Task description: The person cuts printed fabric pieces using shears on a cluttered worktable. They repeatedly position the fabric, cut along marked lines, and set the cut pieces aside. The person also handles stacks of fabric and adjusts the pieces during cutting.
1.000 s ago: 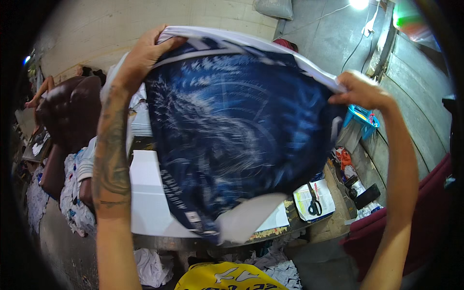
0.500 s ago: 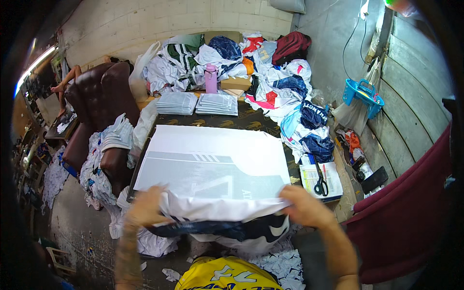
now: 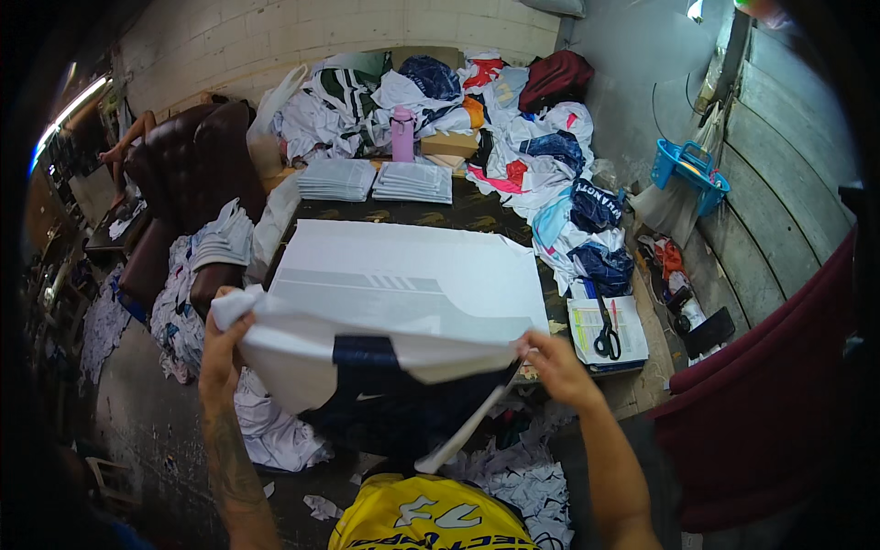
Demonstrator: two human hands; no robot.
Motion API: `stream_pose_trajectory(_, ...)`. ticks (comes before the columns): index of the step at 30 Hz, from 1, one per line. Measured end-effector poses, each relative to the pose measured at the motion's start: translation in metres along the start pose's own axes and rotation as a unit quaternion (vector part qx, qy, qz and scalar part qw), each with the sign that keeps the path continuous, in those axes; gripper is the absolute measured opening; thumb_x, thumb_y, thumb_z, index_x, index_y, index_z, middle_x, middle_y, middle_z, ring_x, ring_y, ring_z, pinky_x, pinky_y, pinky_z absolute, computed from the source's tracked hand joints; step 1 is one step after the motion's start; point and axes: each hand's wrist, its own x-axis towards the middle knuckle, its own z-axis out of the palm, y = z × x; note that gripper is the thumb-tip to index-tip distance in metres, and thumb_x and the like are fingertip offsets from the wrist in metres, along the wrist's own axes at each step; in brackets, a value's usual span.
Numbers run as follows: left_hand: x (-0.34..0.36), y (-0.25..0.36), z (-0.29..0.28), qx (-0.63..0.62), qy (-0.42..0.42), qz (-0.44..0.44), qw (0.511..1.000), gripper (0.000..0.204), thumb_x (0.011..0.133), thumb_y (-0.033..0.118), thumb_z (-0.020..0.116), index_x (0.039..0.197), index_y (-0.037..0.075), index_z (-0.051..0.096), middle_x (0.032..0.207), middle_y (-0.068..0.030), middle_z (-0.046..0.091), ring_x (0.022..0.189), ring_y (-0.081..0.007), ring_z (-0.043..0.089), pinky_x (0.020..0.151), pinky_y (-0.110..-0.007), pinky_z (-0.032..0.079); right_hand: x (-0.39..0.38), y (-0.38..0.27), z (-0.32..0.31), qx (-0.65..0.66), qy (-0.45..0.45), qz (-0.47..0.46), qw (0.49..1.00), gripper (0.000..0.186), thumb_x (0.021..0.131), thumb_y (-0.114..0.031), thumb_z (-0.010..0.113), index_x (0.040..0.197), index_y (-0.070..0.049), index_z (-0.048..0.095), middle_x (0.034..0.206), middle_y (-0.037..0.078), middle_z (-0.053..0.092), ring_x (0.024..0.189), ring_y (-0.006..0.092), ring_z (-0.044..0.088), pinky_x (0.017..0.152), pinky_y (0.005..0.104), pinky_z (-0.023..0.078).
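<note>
A white and navy fabric piece [image 3: 367,412] hangs stretched between my hands over the table's near edge. Its left corner is bunched in the closed fingers of my left hand [image 3: 222,341]. At the other end, my right hand [image 3: 556,365] pinches the fabric's upper right corner, and a white strip dangles below it. Beyond the fabric, a large white sheet [image 3: 403,246] with a pale grey printed design lies flat on the dark table [image 3: 367,213]. The hanging fabric hides the sheet's near part.
Two stacks of folded pale pieces [image 3: 337,180] lie at the table's far edge, near a pink bottle [image 3: 402,136]. Scissors [image 3: 606,335] rest on papers [image 3: 631,321] at right. Heaped garments [image 3: 541,174] line the back and right. An armchair [image 3: 197,160] stands left; scraps [image 3: 527,500] litter the floor.
My left hand has moved left and up, drawing the fabric wider. The fabric has unfolded downward, showing more navy. My right hand has shifted slightly left and toward the table.
</note>
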Motion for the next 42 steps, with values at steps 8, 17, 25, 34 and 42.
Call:
stream_pose_trajectory(8, 0.037, 0.059, 0.079, 0.122, 0.039, -0.076, 0.989, 0.038, 0.101, 0.024, 0.079, 0.131, 0.002, 0.070, 0.111, -0.0042, 0.074, 0.099, -0.0131, 0.069, 0.088, -0.029, 0.054, 0.058, -0.060, -0.047, -0.051, 0.075, -0.020, 0.996, 0.023, 0.111, -0.022, 0.058, 0.098, -0.002, 0.060, 0.086, 0.001, 0.059, 0.084, 0.0107, 0.055, 0.073, 0.0289, 0.042)
stream_pose_trajectory(17, -0.080, 0.020, 0.196, 0.368, -0.375, -0.057, 0.849, 0.048, 0.080, 0.030, 0.096, 0.111, 0.004, 0.070, 0.081, -0.0112, 0.072, 0.073, -0.0165, 0.068, 0.071, -0.034, 0.054, -0.011, -0.131, 0.048, -0.103, -0.128, 0.042, 0.985, 0.028, 0.098, -0.024, 0.081, 0.111, 0.000, 0.074, 0.088, 0.017, 0.073, 0.079, 0.0283, 0.063, 0.075, 0.0416, 0.052)
stream_pose_trajectory(25, -0.108, 0.002, 0.234, 0.265, -0.468, -0.064, 0.841, 0.034, 0.091, 0.026, 0.078, 0.116, 0.006, 0.069, 0.099, -0.0232, 0.074, 0.090, -0.0392, 0.075, 0.078, -0.043, 0.057, -0.026, -0.073, 0.064, -0.097, -0.145, -0.065, 0.982, 0.046, 0.089, -0.032, 0.089, 0.122, -0.004, 0.074, 0.102, 0.018, 0.073, 0.090, 0.0293, 0.072, 0.081, 0.0429, 0.057)
stream_pose_trajectory(34, -0.052, -0.072, 0.026, 0.605, -0.277, -0.061, 0.744, 0.031, 0.075, 0.025, 0.089, 0.103, 0.017, 0.080, 0.092, -0.0112, 0.079, 0.091, -0.0358, 0.076, 0.082, -0.047, 0.057, -0.021, -0.017, -0.068, -0.421, -0.022, -0.061, 0.905, 0.008, 0.085, -0.003, 0.075, 0.093, -0.004, 0.075, 0.087, 0.017, 0.072, 0.077, 0.0367, 0.068, 0.071, 0.0419, 0.054)
stream_pose_trajectory(42, 0.037, -0.064, -0.111, 0.543, 0.019, -0.108, 0.832, 0.031, 0.081, -0.008, 0.067, 0.107, 0.003, 0.079, 0.101, -0.0099, 0.078, 0.096, -0.0211, 0.073, 0.088, -0.034, 0.056, 0.017, 0.036, -0.131, -0.243, 0.221, 0.076, 0.941, 0.023, 0.089, -0.001, 0.068, 0.111, 0.000, 0.075, 0.098, 0.006, 0.070, 0.093, 0.0166, 0.065, 0.086, 0.0335, 0.051)
